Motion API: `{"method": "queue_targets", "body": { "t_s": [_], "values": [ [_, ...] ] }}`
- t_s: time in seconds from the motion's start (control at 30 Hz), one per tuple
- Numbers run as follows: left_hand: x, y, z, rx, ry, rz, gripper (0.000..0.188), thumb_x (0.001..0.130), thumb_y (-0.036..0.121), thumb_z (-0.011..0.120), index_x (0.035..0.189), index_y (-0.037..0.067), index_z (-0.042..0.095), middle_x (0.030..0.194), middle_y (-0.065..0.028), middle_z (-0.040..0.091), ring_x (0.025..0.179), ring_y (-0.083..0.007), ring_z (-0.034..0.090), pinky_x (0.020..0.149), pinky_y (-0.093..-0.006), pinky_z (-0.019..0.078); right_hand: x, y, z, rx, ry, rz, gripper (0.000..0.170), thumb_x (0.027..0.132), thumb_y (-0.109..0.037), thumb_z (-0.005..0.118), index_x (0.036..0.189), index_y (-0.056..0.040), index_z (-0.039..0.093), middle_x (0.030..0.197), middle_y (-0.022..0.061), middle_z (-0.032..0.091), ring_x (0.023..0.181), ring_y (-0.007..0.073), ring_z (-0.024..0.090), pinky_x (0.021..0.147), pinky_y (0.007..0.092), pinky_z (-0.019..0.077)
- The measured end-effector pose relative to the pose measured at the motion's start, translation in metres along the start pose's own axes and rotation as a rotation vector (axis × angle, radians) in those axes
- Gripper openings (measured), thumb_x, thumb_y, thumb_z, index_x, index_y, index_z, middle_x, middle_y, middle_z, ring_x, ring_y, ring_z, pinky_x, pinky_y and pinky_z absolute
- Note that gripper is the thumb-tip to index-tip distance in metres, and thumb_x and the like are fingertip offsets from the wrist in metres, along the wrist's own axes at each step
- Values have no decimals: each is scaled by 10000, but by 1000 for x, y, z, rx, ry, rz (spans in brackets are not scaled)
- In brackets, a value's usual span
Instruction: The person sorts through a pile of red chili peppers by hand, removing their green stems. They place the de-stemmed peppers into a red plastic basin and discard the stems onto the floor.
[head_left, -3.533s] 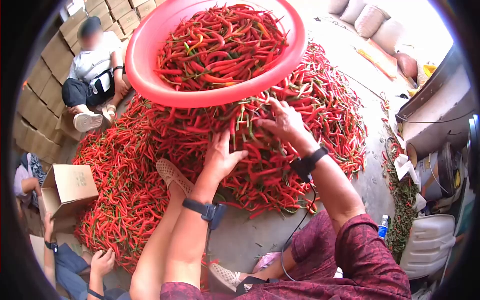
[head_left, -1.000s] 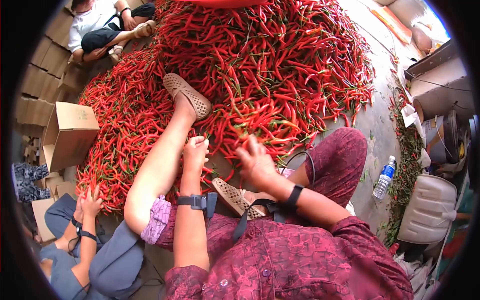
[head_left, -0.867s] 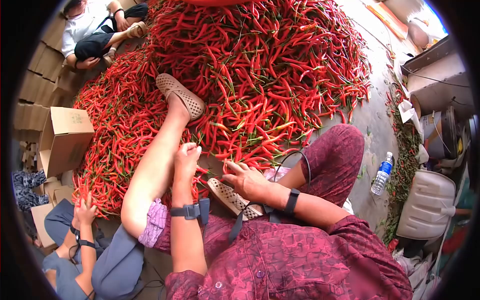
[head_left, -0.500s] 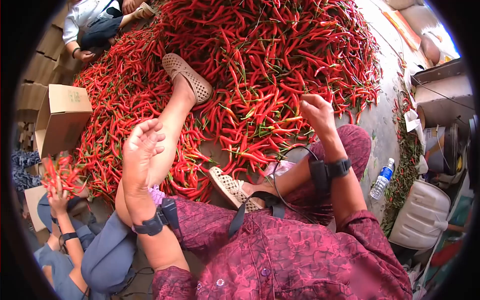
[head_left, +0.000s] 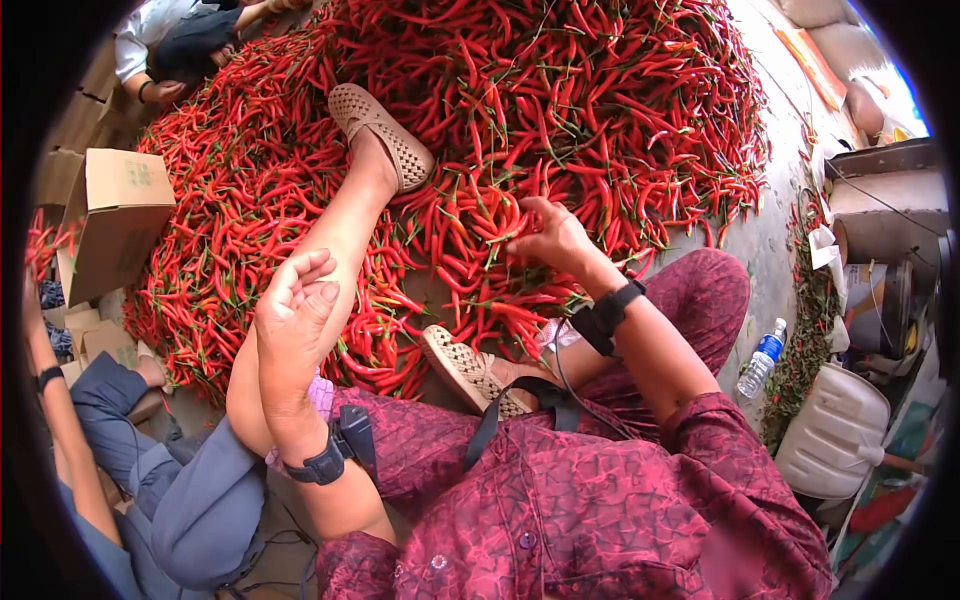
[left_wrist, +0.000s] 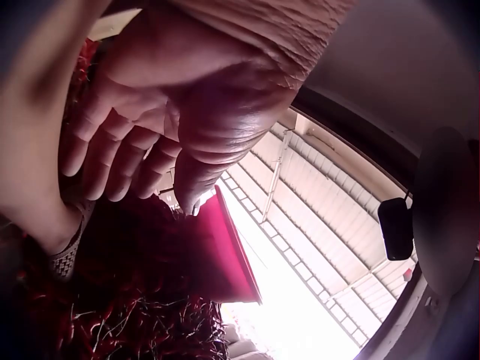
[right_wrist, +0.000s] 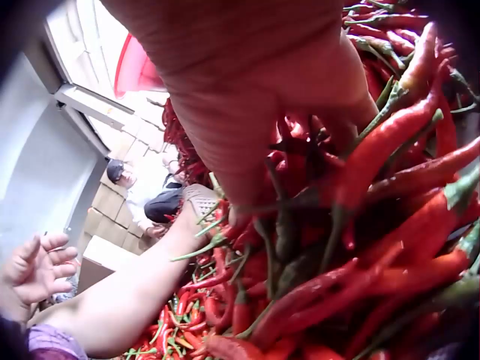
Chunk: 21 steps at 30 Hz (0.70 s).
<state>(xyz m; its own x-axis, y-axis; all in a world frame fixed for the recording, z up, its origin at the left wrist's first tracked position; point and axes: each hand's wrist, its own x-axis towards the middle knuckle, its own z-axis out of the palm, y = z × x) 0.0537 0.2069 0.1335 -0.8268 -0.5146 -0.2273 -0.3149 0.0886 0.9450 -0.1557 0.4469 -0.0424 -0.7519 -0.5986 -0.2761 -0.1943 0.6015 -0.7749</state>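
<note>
A large heap of red chili peppers [head_left: 580,110] with green stems spreads in front of the person. The right hand [head_left: 560,240] reaches down into the near side of it. In the right wrist view, its thumb and fingers [right_wrist: 364,109] stand apart among the peppers, which partly hide the fingertips. Over the outstretched bare leg [head_left: 340,230], the left hand [head_left: 290,325] is held up with nothing in it. Its fingers [left_wrist: 97,169] bend loosely, palm visible, in the left wrist view. A woven beige shoe [head_left: 385,135] rests against the heap.
An open cardboard box [head_left: 130,185] stands left of the heap, near another person's grey trousers [head_left: 205,500]. A pink plastic basin [right_wrist: 135,67] shows behind. At right are a water bottle [head_left: 763,358], a pale plastic dustpan [head_left: 830,430] and a bucket [head_left: 875,300].
Both hands came back from the heap toward the lap, then parted. The left moved over the leg; the right rose and has come down into the peppers. The neighbour's hand lifted peppers beside the box.
</note>
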Motion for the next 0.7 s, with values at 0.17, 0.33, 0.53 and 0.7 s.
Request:
{"method": "queue_targets", "body": {
  "t_s": [0.17, 0.33, 0.53, 0.7],
  "values": [
    [12, -18, 6, 30, -55, -21, 430, 852, 163, 674, 1201, -41, 529, 1096, -95, 606, 927, -102, 568, 811, -217, 454, -17, -53, 38, -229, 116, -182, 628, 565, -268, 832, 1140, -163, 601, 1011, 166, 596, 907, 290, 612, 784, 405, 514],
    [16, -30, 7, 37, -51, -8, 408, 852, 116, 663, 1195, -59, 530, 1068, -87, 599, 955, -106, 562, 849, -225, 453, -61, -96, 99, -486, 132, -497, 371, 795, -162, 560, 1163, -202, 568, 1221, 200, 447, 994, 358, 523, 843, 464, 432],
    [13, -23, 7, 60, -22, -54, 402, 858, 86, 648, 1208, -61, 515, 1070, -94, 594, 983, -126, 557, 869, -236, 445, -97, -93, 117, -523, -148, -774, 185, 791, -218, 534, 912, -116, 629, 1147, 88, 533, 984, 296, 525, 843, 427, 419],
    [13, -32, 3, 155, 17, 7, 386, 862, 87, 633, 1200, -62, 520, 1076, -100, 595, 982, -132, 560, 876, -253, 447, -94, -78, 59, -314, -176, -629, 412, 788, -175, 594, 1192, -116, 542, 1260, 126, 492, 911, 317, 609, 757, 431, 486]
  ]
}}
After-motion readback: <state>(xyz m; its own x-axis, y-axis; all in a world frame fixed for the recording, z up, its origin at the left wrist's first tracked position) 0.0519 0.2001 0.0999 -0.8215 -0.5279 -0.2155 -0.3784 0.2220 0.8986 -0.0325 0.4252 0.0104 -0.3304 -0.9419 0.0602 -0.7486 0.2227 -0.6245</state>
